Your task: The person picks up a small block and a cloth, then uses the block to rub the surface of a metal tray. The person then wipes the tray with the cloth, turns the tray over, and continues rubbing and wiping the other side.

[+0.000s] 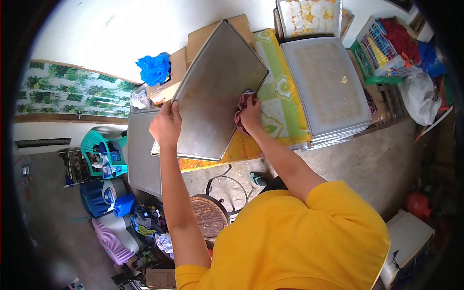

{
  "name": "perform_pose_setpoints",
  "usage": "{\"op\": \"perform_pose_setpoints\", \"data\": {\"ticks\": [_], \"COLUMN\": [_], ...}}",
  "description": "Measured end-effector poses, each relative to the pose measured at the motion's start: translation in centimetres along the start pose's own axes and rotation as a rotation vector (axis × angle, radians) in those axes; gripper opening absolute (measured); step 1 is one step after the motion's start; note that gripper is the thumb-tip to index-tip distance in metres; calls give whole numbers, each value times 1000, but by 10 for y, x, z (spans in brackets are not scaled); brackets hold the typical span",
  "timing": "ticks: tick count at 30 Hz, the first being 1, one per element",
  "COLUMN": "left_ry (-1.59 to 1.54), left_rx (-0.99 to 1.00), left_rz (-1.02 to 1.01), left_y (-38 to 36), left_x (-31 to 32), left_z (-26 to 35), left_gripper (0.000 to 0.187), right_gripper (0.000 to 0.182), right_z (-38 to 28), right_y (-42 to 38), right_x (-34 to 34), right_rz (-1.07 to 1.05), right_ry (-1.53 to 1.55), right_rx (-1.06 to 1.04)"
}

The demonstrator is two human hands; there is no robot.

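A large grey metal tray (pixel 212 92) is tilted up above the table, one corner pointing toward the wall. My left hand (pixel 166 124) grips its left edge, thumb on the face. In my right hand (pixel 251 116) is a bunched dark red patterned cloth (pixel 240 110), pressed against the tray near its right edge. Beneath the tray shows a green, white and yellow table cover (pixel 275 87). To the right stands a stack of similar trays (pixel 326 84). Another flat tray (pixel 144 152) lies on the left, partly hidden behind my left arm.
Cardboard boxes (pixel 193 41) and a blue plastic bag (pixel 153 68) sit by the wall. A stained tray (pixel 310 18) leans at the back. Crates (pixel 369 58) stand at the right, a teal chair (pixel 92 145) at the left. A round wooden stool (pixel 209 216) is below the table edge.
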State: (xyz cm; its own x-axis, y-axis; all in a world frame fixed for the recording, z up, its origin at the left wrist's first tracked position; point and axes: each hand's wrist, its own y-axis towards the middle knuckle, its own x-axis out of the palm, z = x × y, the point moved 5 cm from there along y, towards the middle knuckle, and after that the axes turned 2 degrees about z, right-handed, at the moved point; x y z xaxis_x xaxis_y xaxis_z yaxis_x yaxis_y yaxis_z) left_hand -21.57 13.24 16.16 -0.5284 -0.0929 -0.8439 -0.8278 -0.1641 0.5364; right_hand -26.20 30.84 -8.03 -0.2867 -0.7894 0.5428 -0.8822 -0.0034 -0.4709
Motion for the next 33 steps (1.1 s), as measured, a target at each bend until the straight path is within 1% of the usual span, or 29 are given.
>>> {"op": "perform_pose_setpoints", "data": {"ticks": [1,3,4,8,10,11,13,14,15,17,18,21,24,26,27,29,30,32,33], "left_ry": [11,28,18,-9,-10,-7,9,23,38,23,19,46,14,22,27,13,11,22,34], "left_rx": [0,-4,0,12,9,2,2,4,4,3,6,28,13,5,3,52,68,99,115], "left_rz": [1,2,4,1,5,6,4,5,8,19,17,31,68,52,41,108,130,152,154], "left_y": [0,0,0,0,1,0,-2,-2,0,1,0,-2,-5,-8,-10,-10,-11,-12,-12], "left_x": [0,1,1,1,0,-3,-3,-3,-2,1,1,-2,-12,-11,-11,-16,-17,-19,-21], "left_z": [0,-1,0,-2,-3,1,4,3,3,1,0,4,14,16,17,23,25,30,32], "left_gripper": [30,30,30,29,29,29,29,29,28,28,27,26,25,24,23,21,21,20,19], "right_gripper": [28,28,30,38,40,39,37,36,33,36,43,51,54,49,46,40,39,37,36], "right_z": [14,15,1,8,-39,-39,-16,-11,-23,-56,-55,-94,-136,-163,-178,-208,-219,-232,-227], "right_y": [-6,-37,-72,-61,-31,-1,58,57,29,-36,-60,-75,-14,22,28,38,45,58,62], "right_x": [7,34,58,68,44,25,-8,-7,15,61,87,126,117,112,112,114,113,102,91], "right_rz": [-39,-115,-217,-150,-29,59,209,214,118,-79,-110,-131,47,66,83,114,108,103,146], "right_ry": [32,93,103,-349,-39,-45,-352,-461,-484,-521,-928,-1140,-922,-922,-916,-905,-896,-876,-869], "right_rx": [23,74,90,-256,34,23,-277,-387,-388,-389,-915,-1175,-1053,-1103,-1080,-1030,-971,-847,-859]}}
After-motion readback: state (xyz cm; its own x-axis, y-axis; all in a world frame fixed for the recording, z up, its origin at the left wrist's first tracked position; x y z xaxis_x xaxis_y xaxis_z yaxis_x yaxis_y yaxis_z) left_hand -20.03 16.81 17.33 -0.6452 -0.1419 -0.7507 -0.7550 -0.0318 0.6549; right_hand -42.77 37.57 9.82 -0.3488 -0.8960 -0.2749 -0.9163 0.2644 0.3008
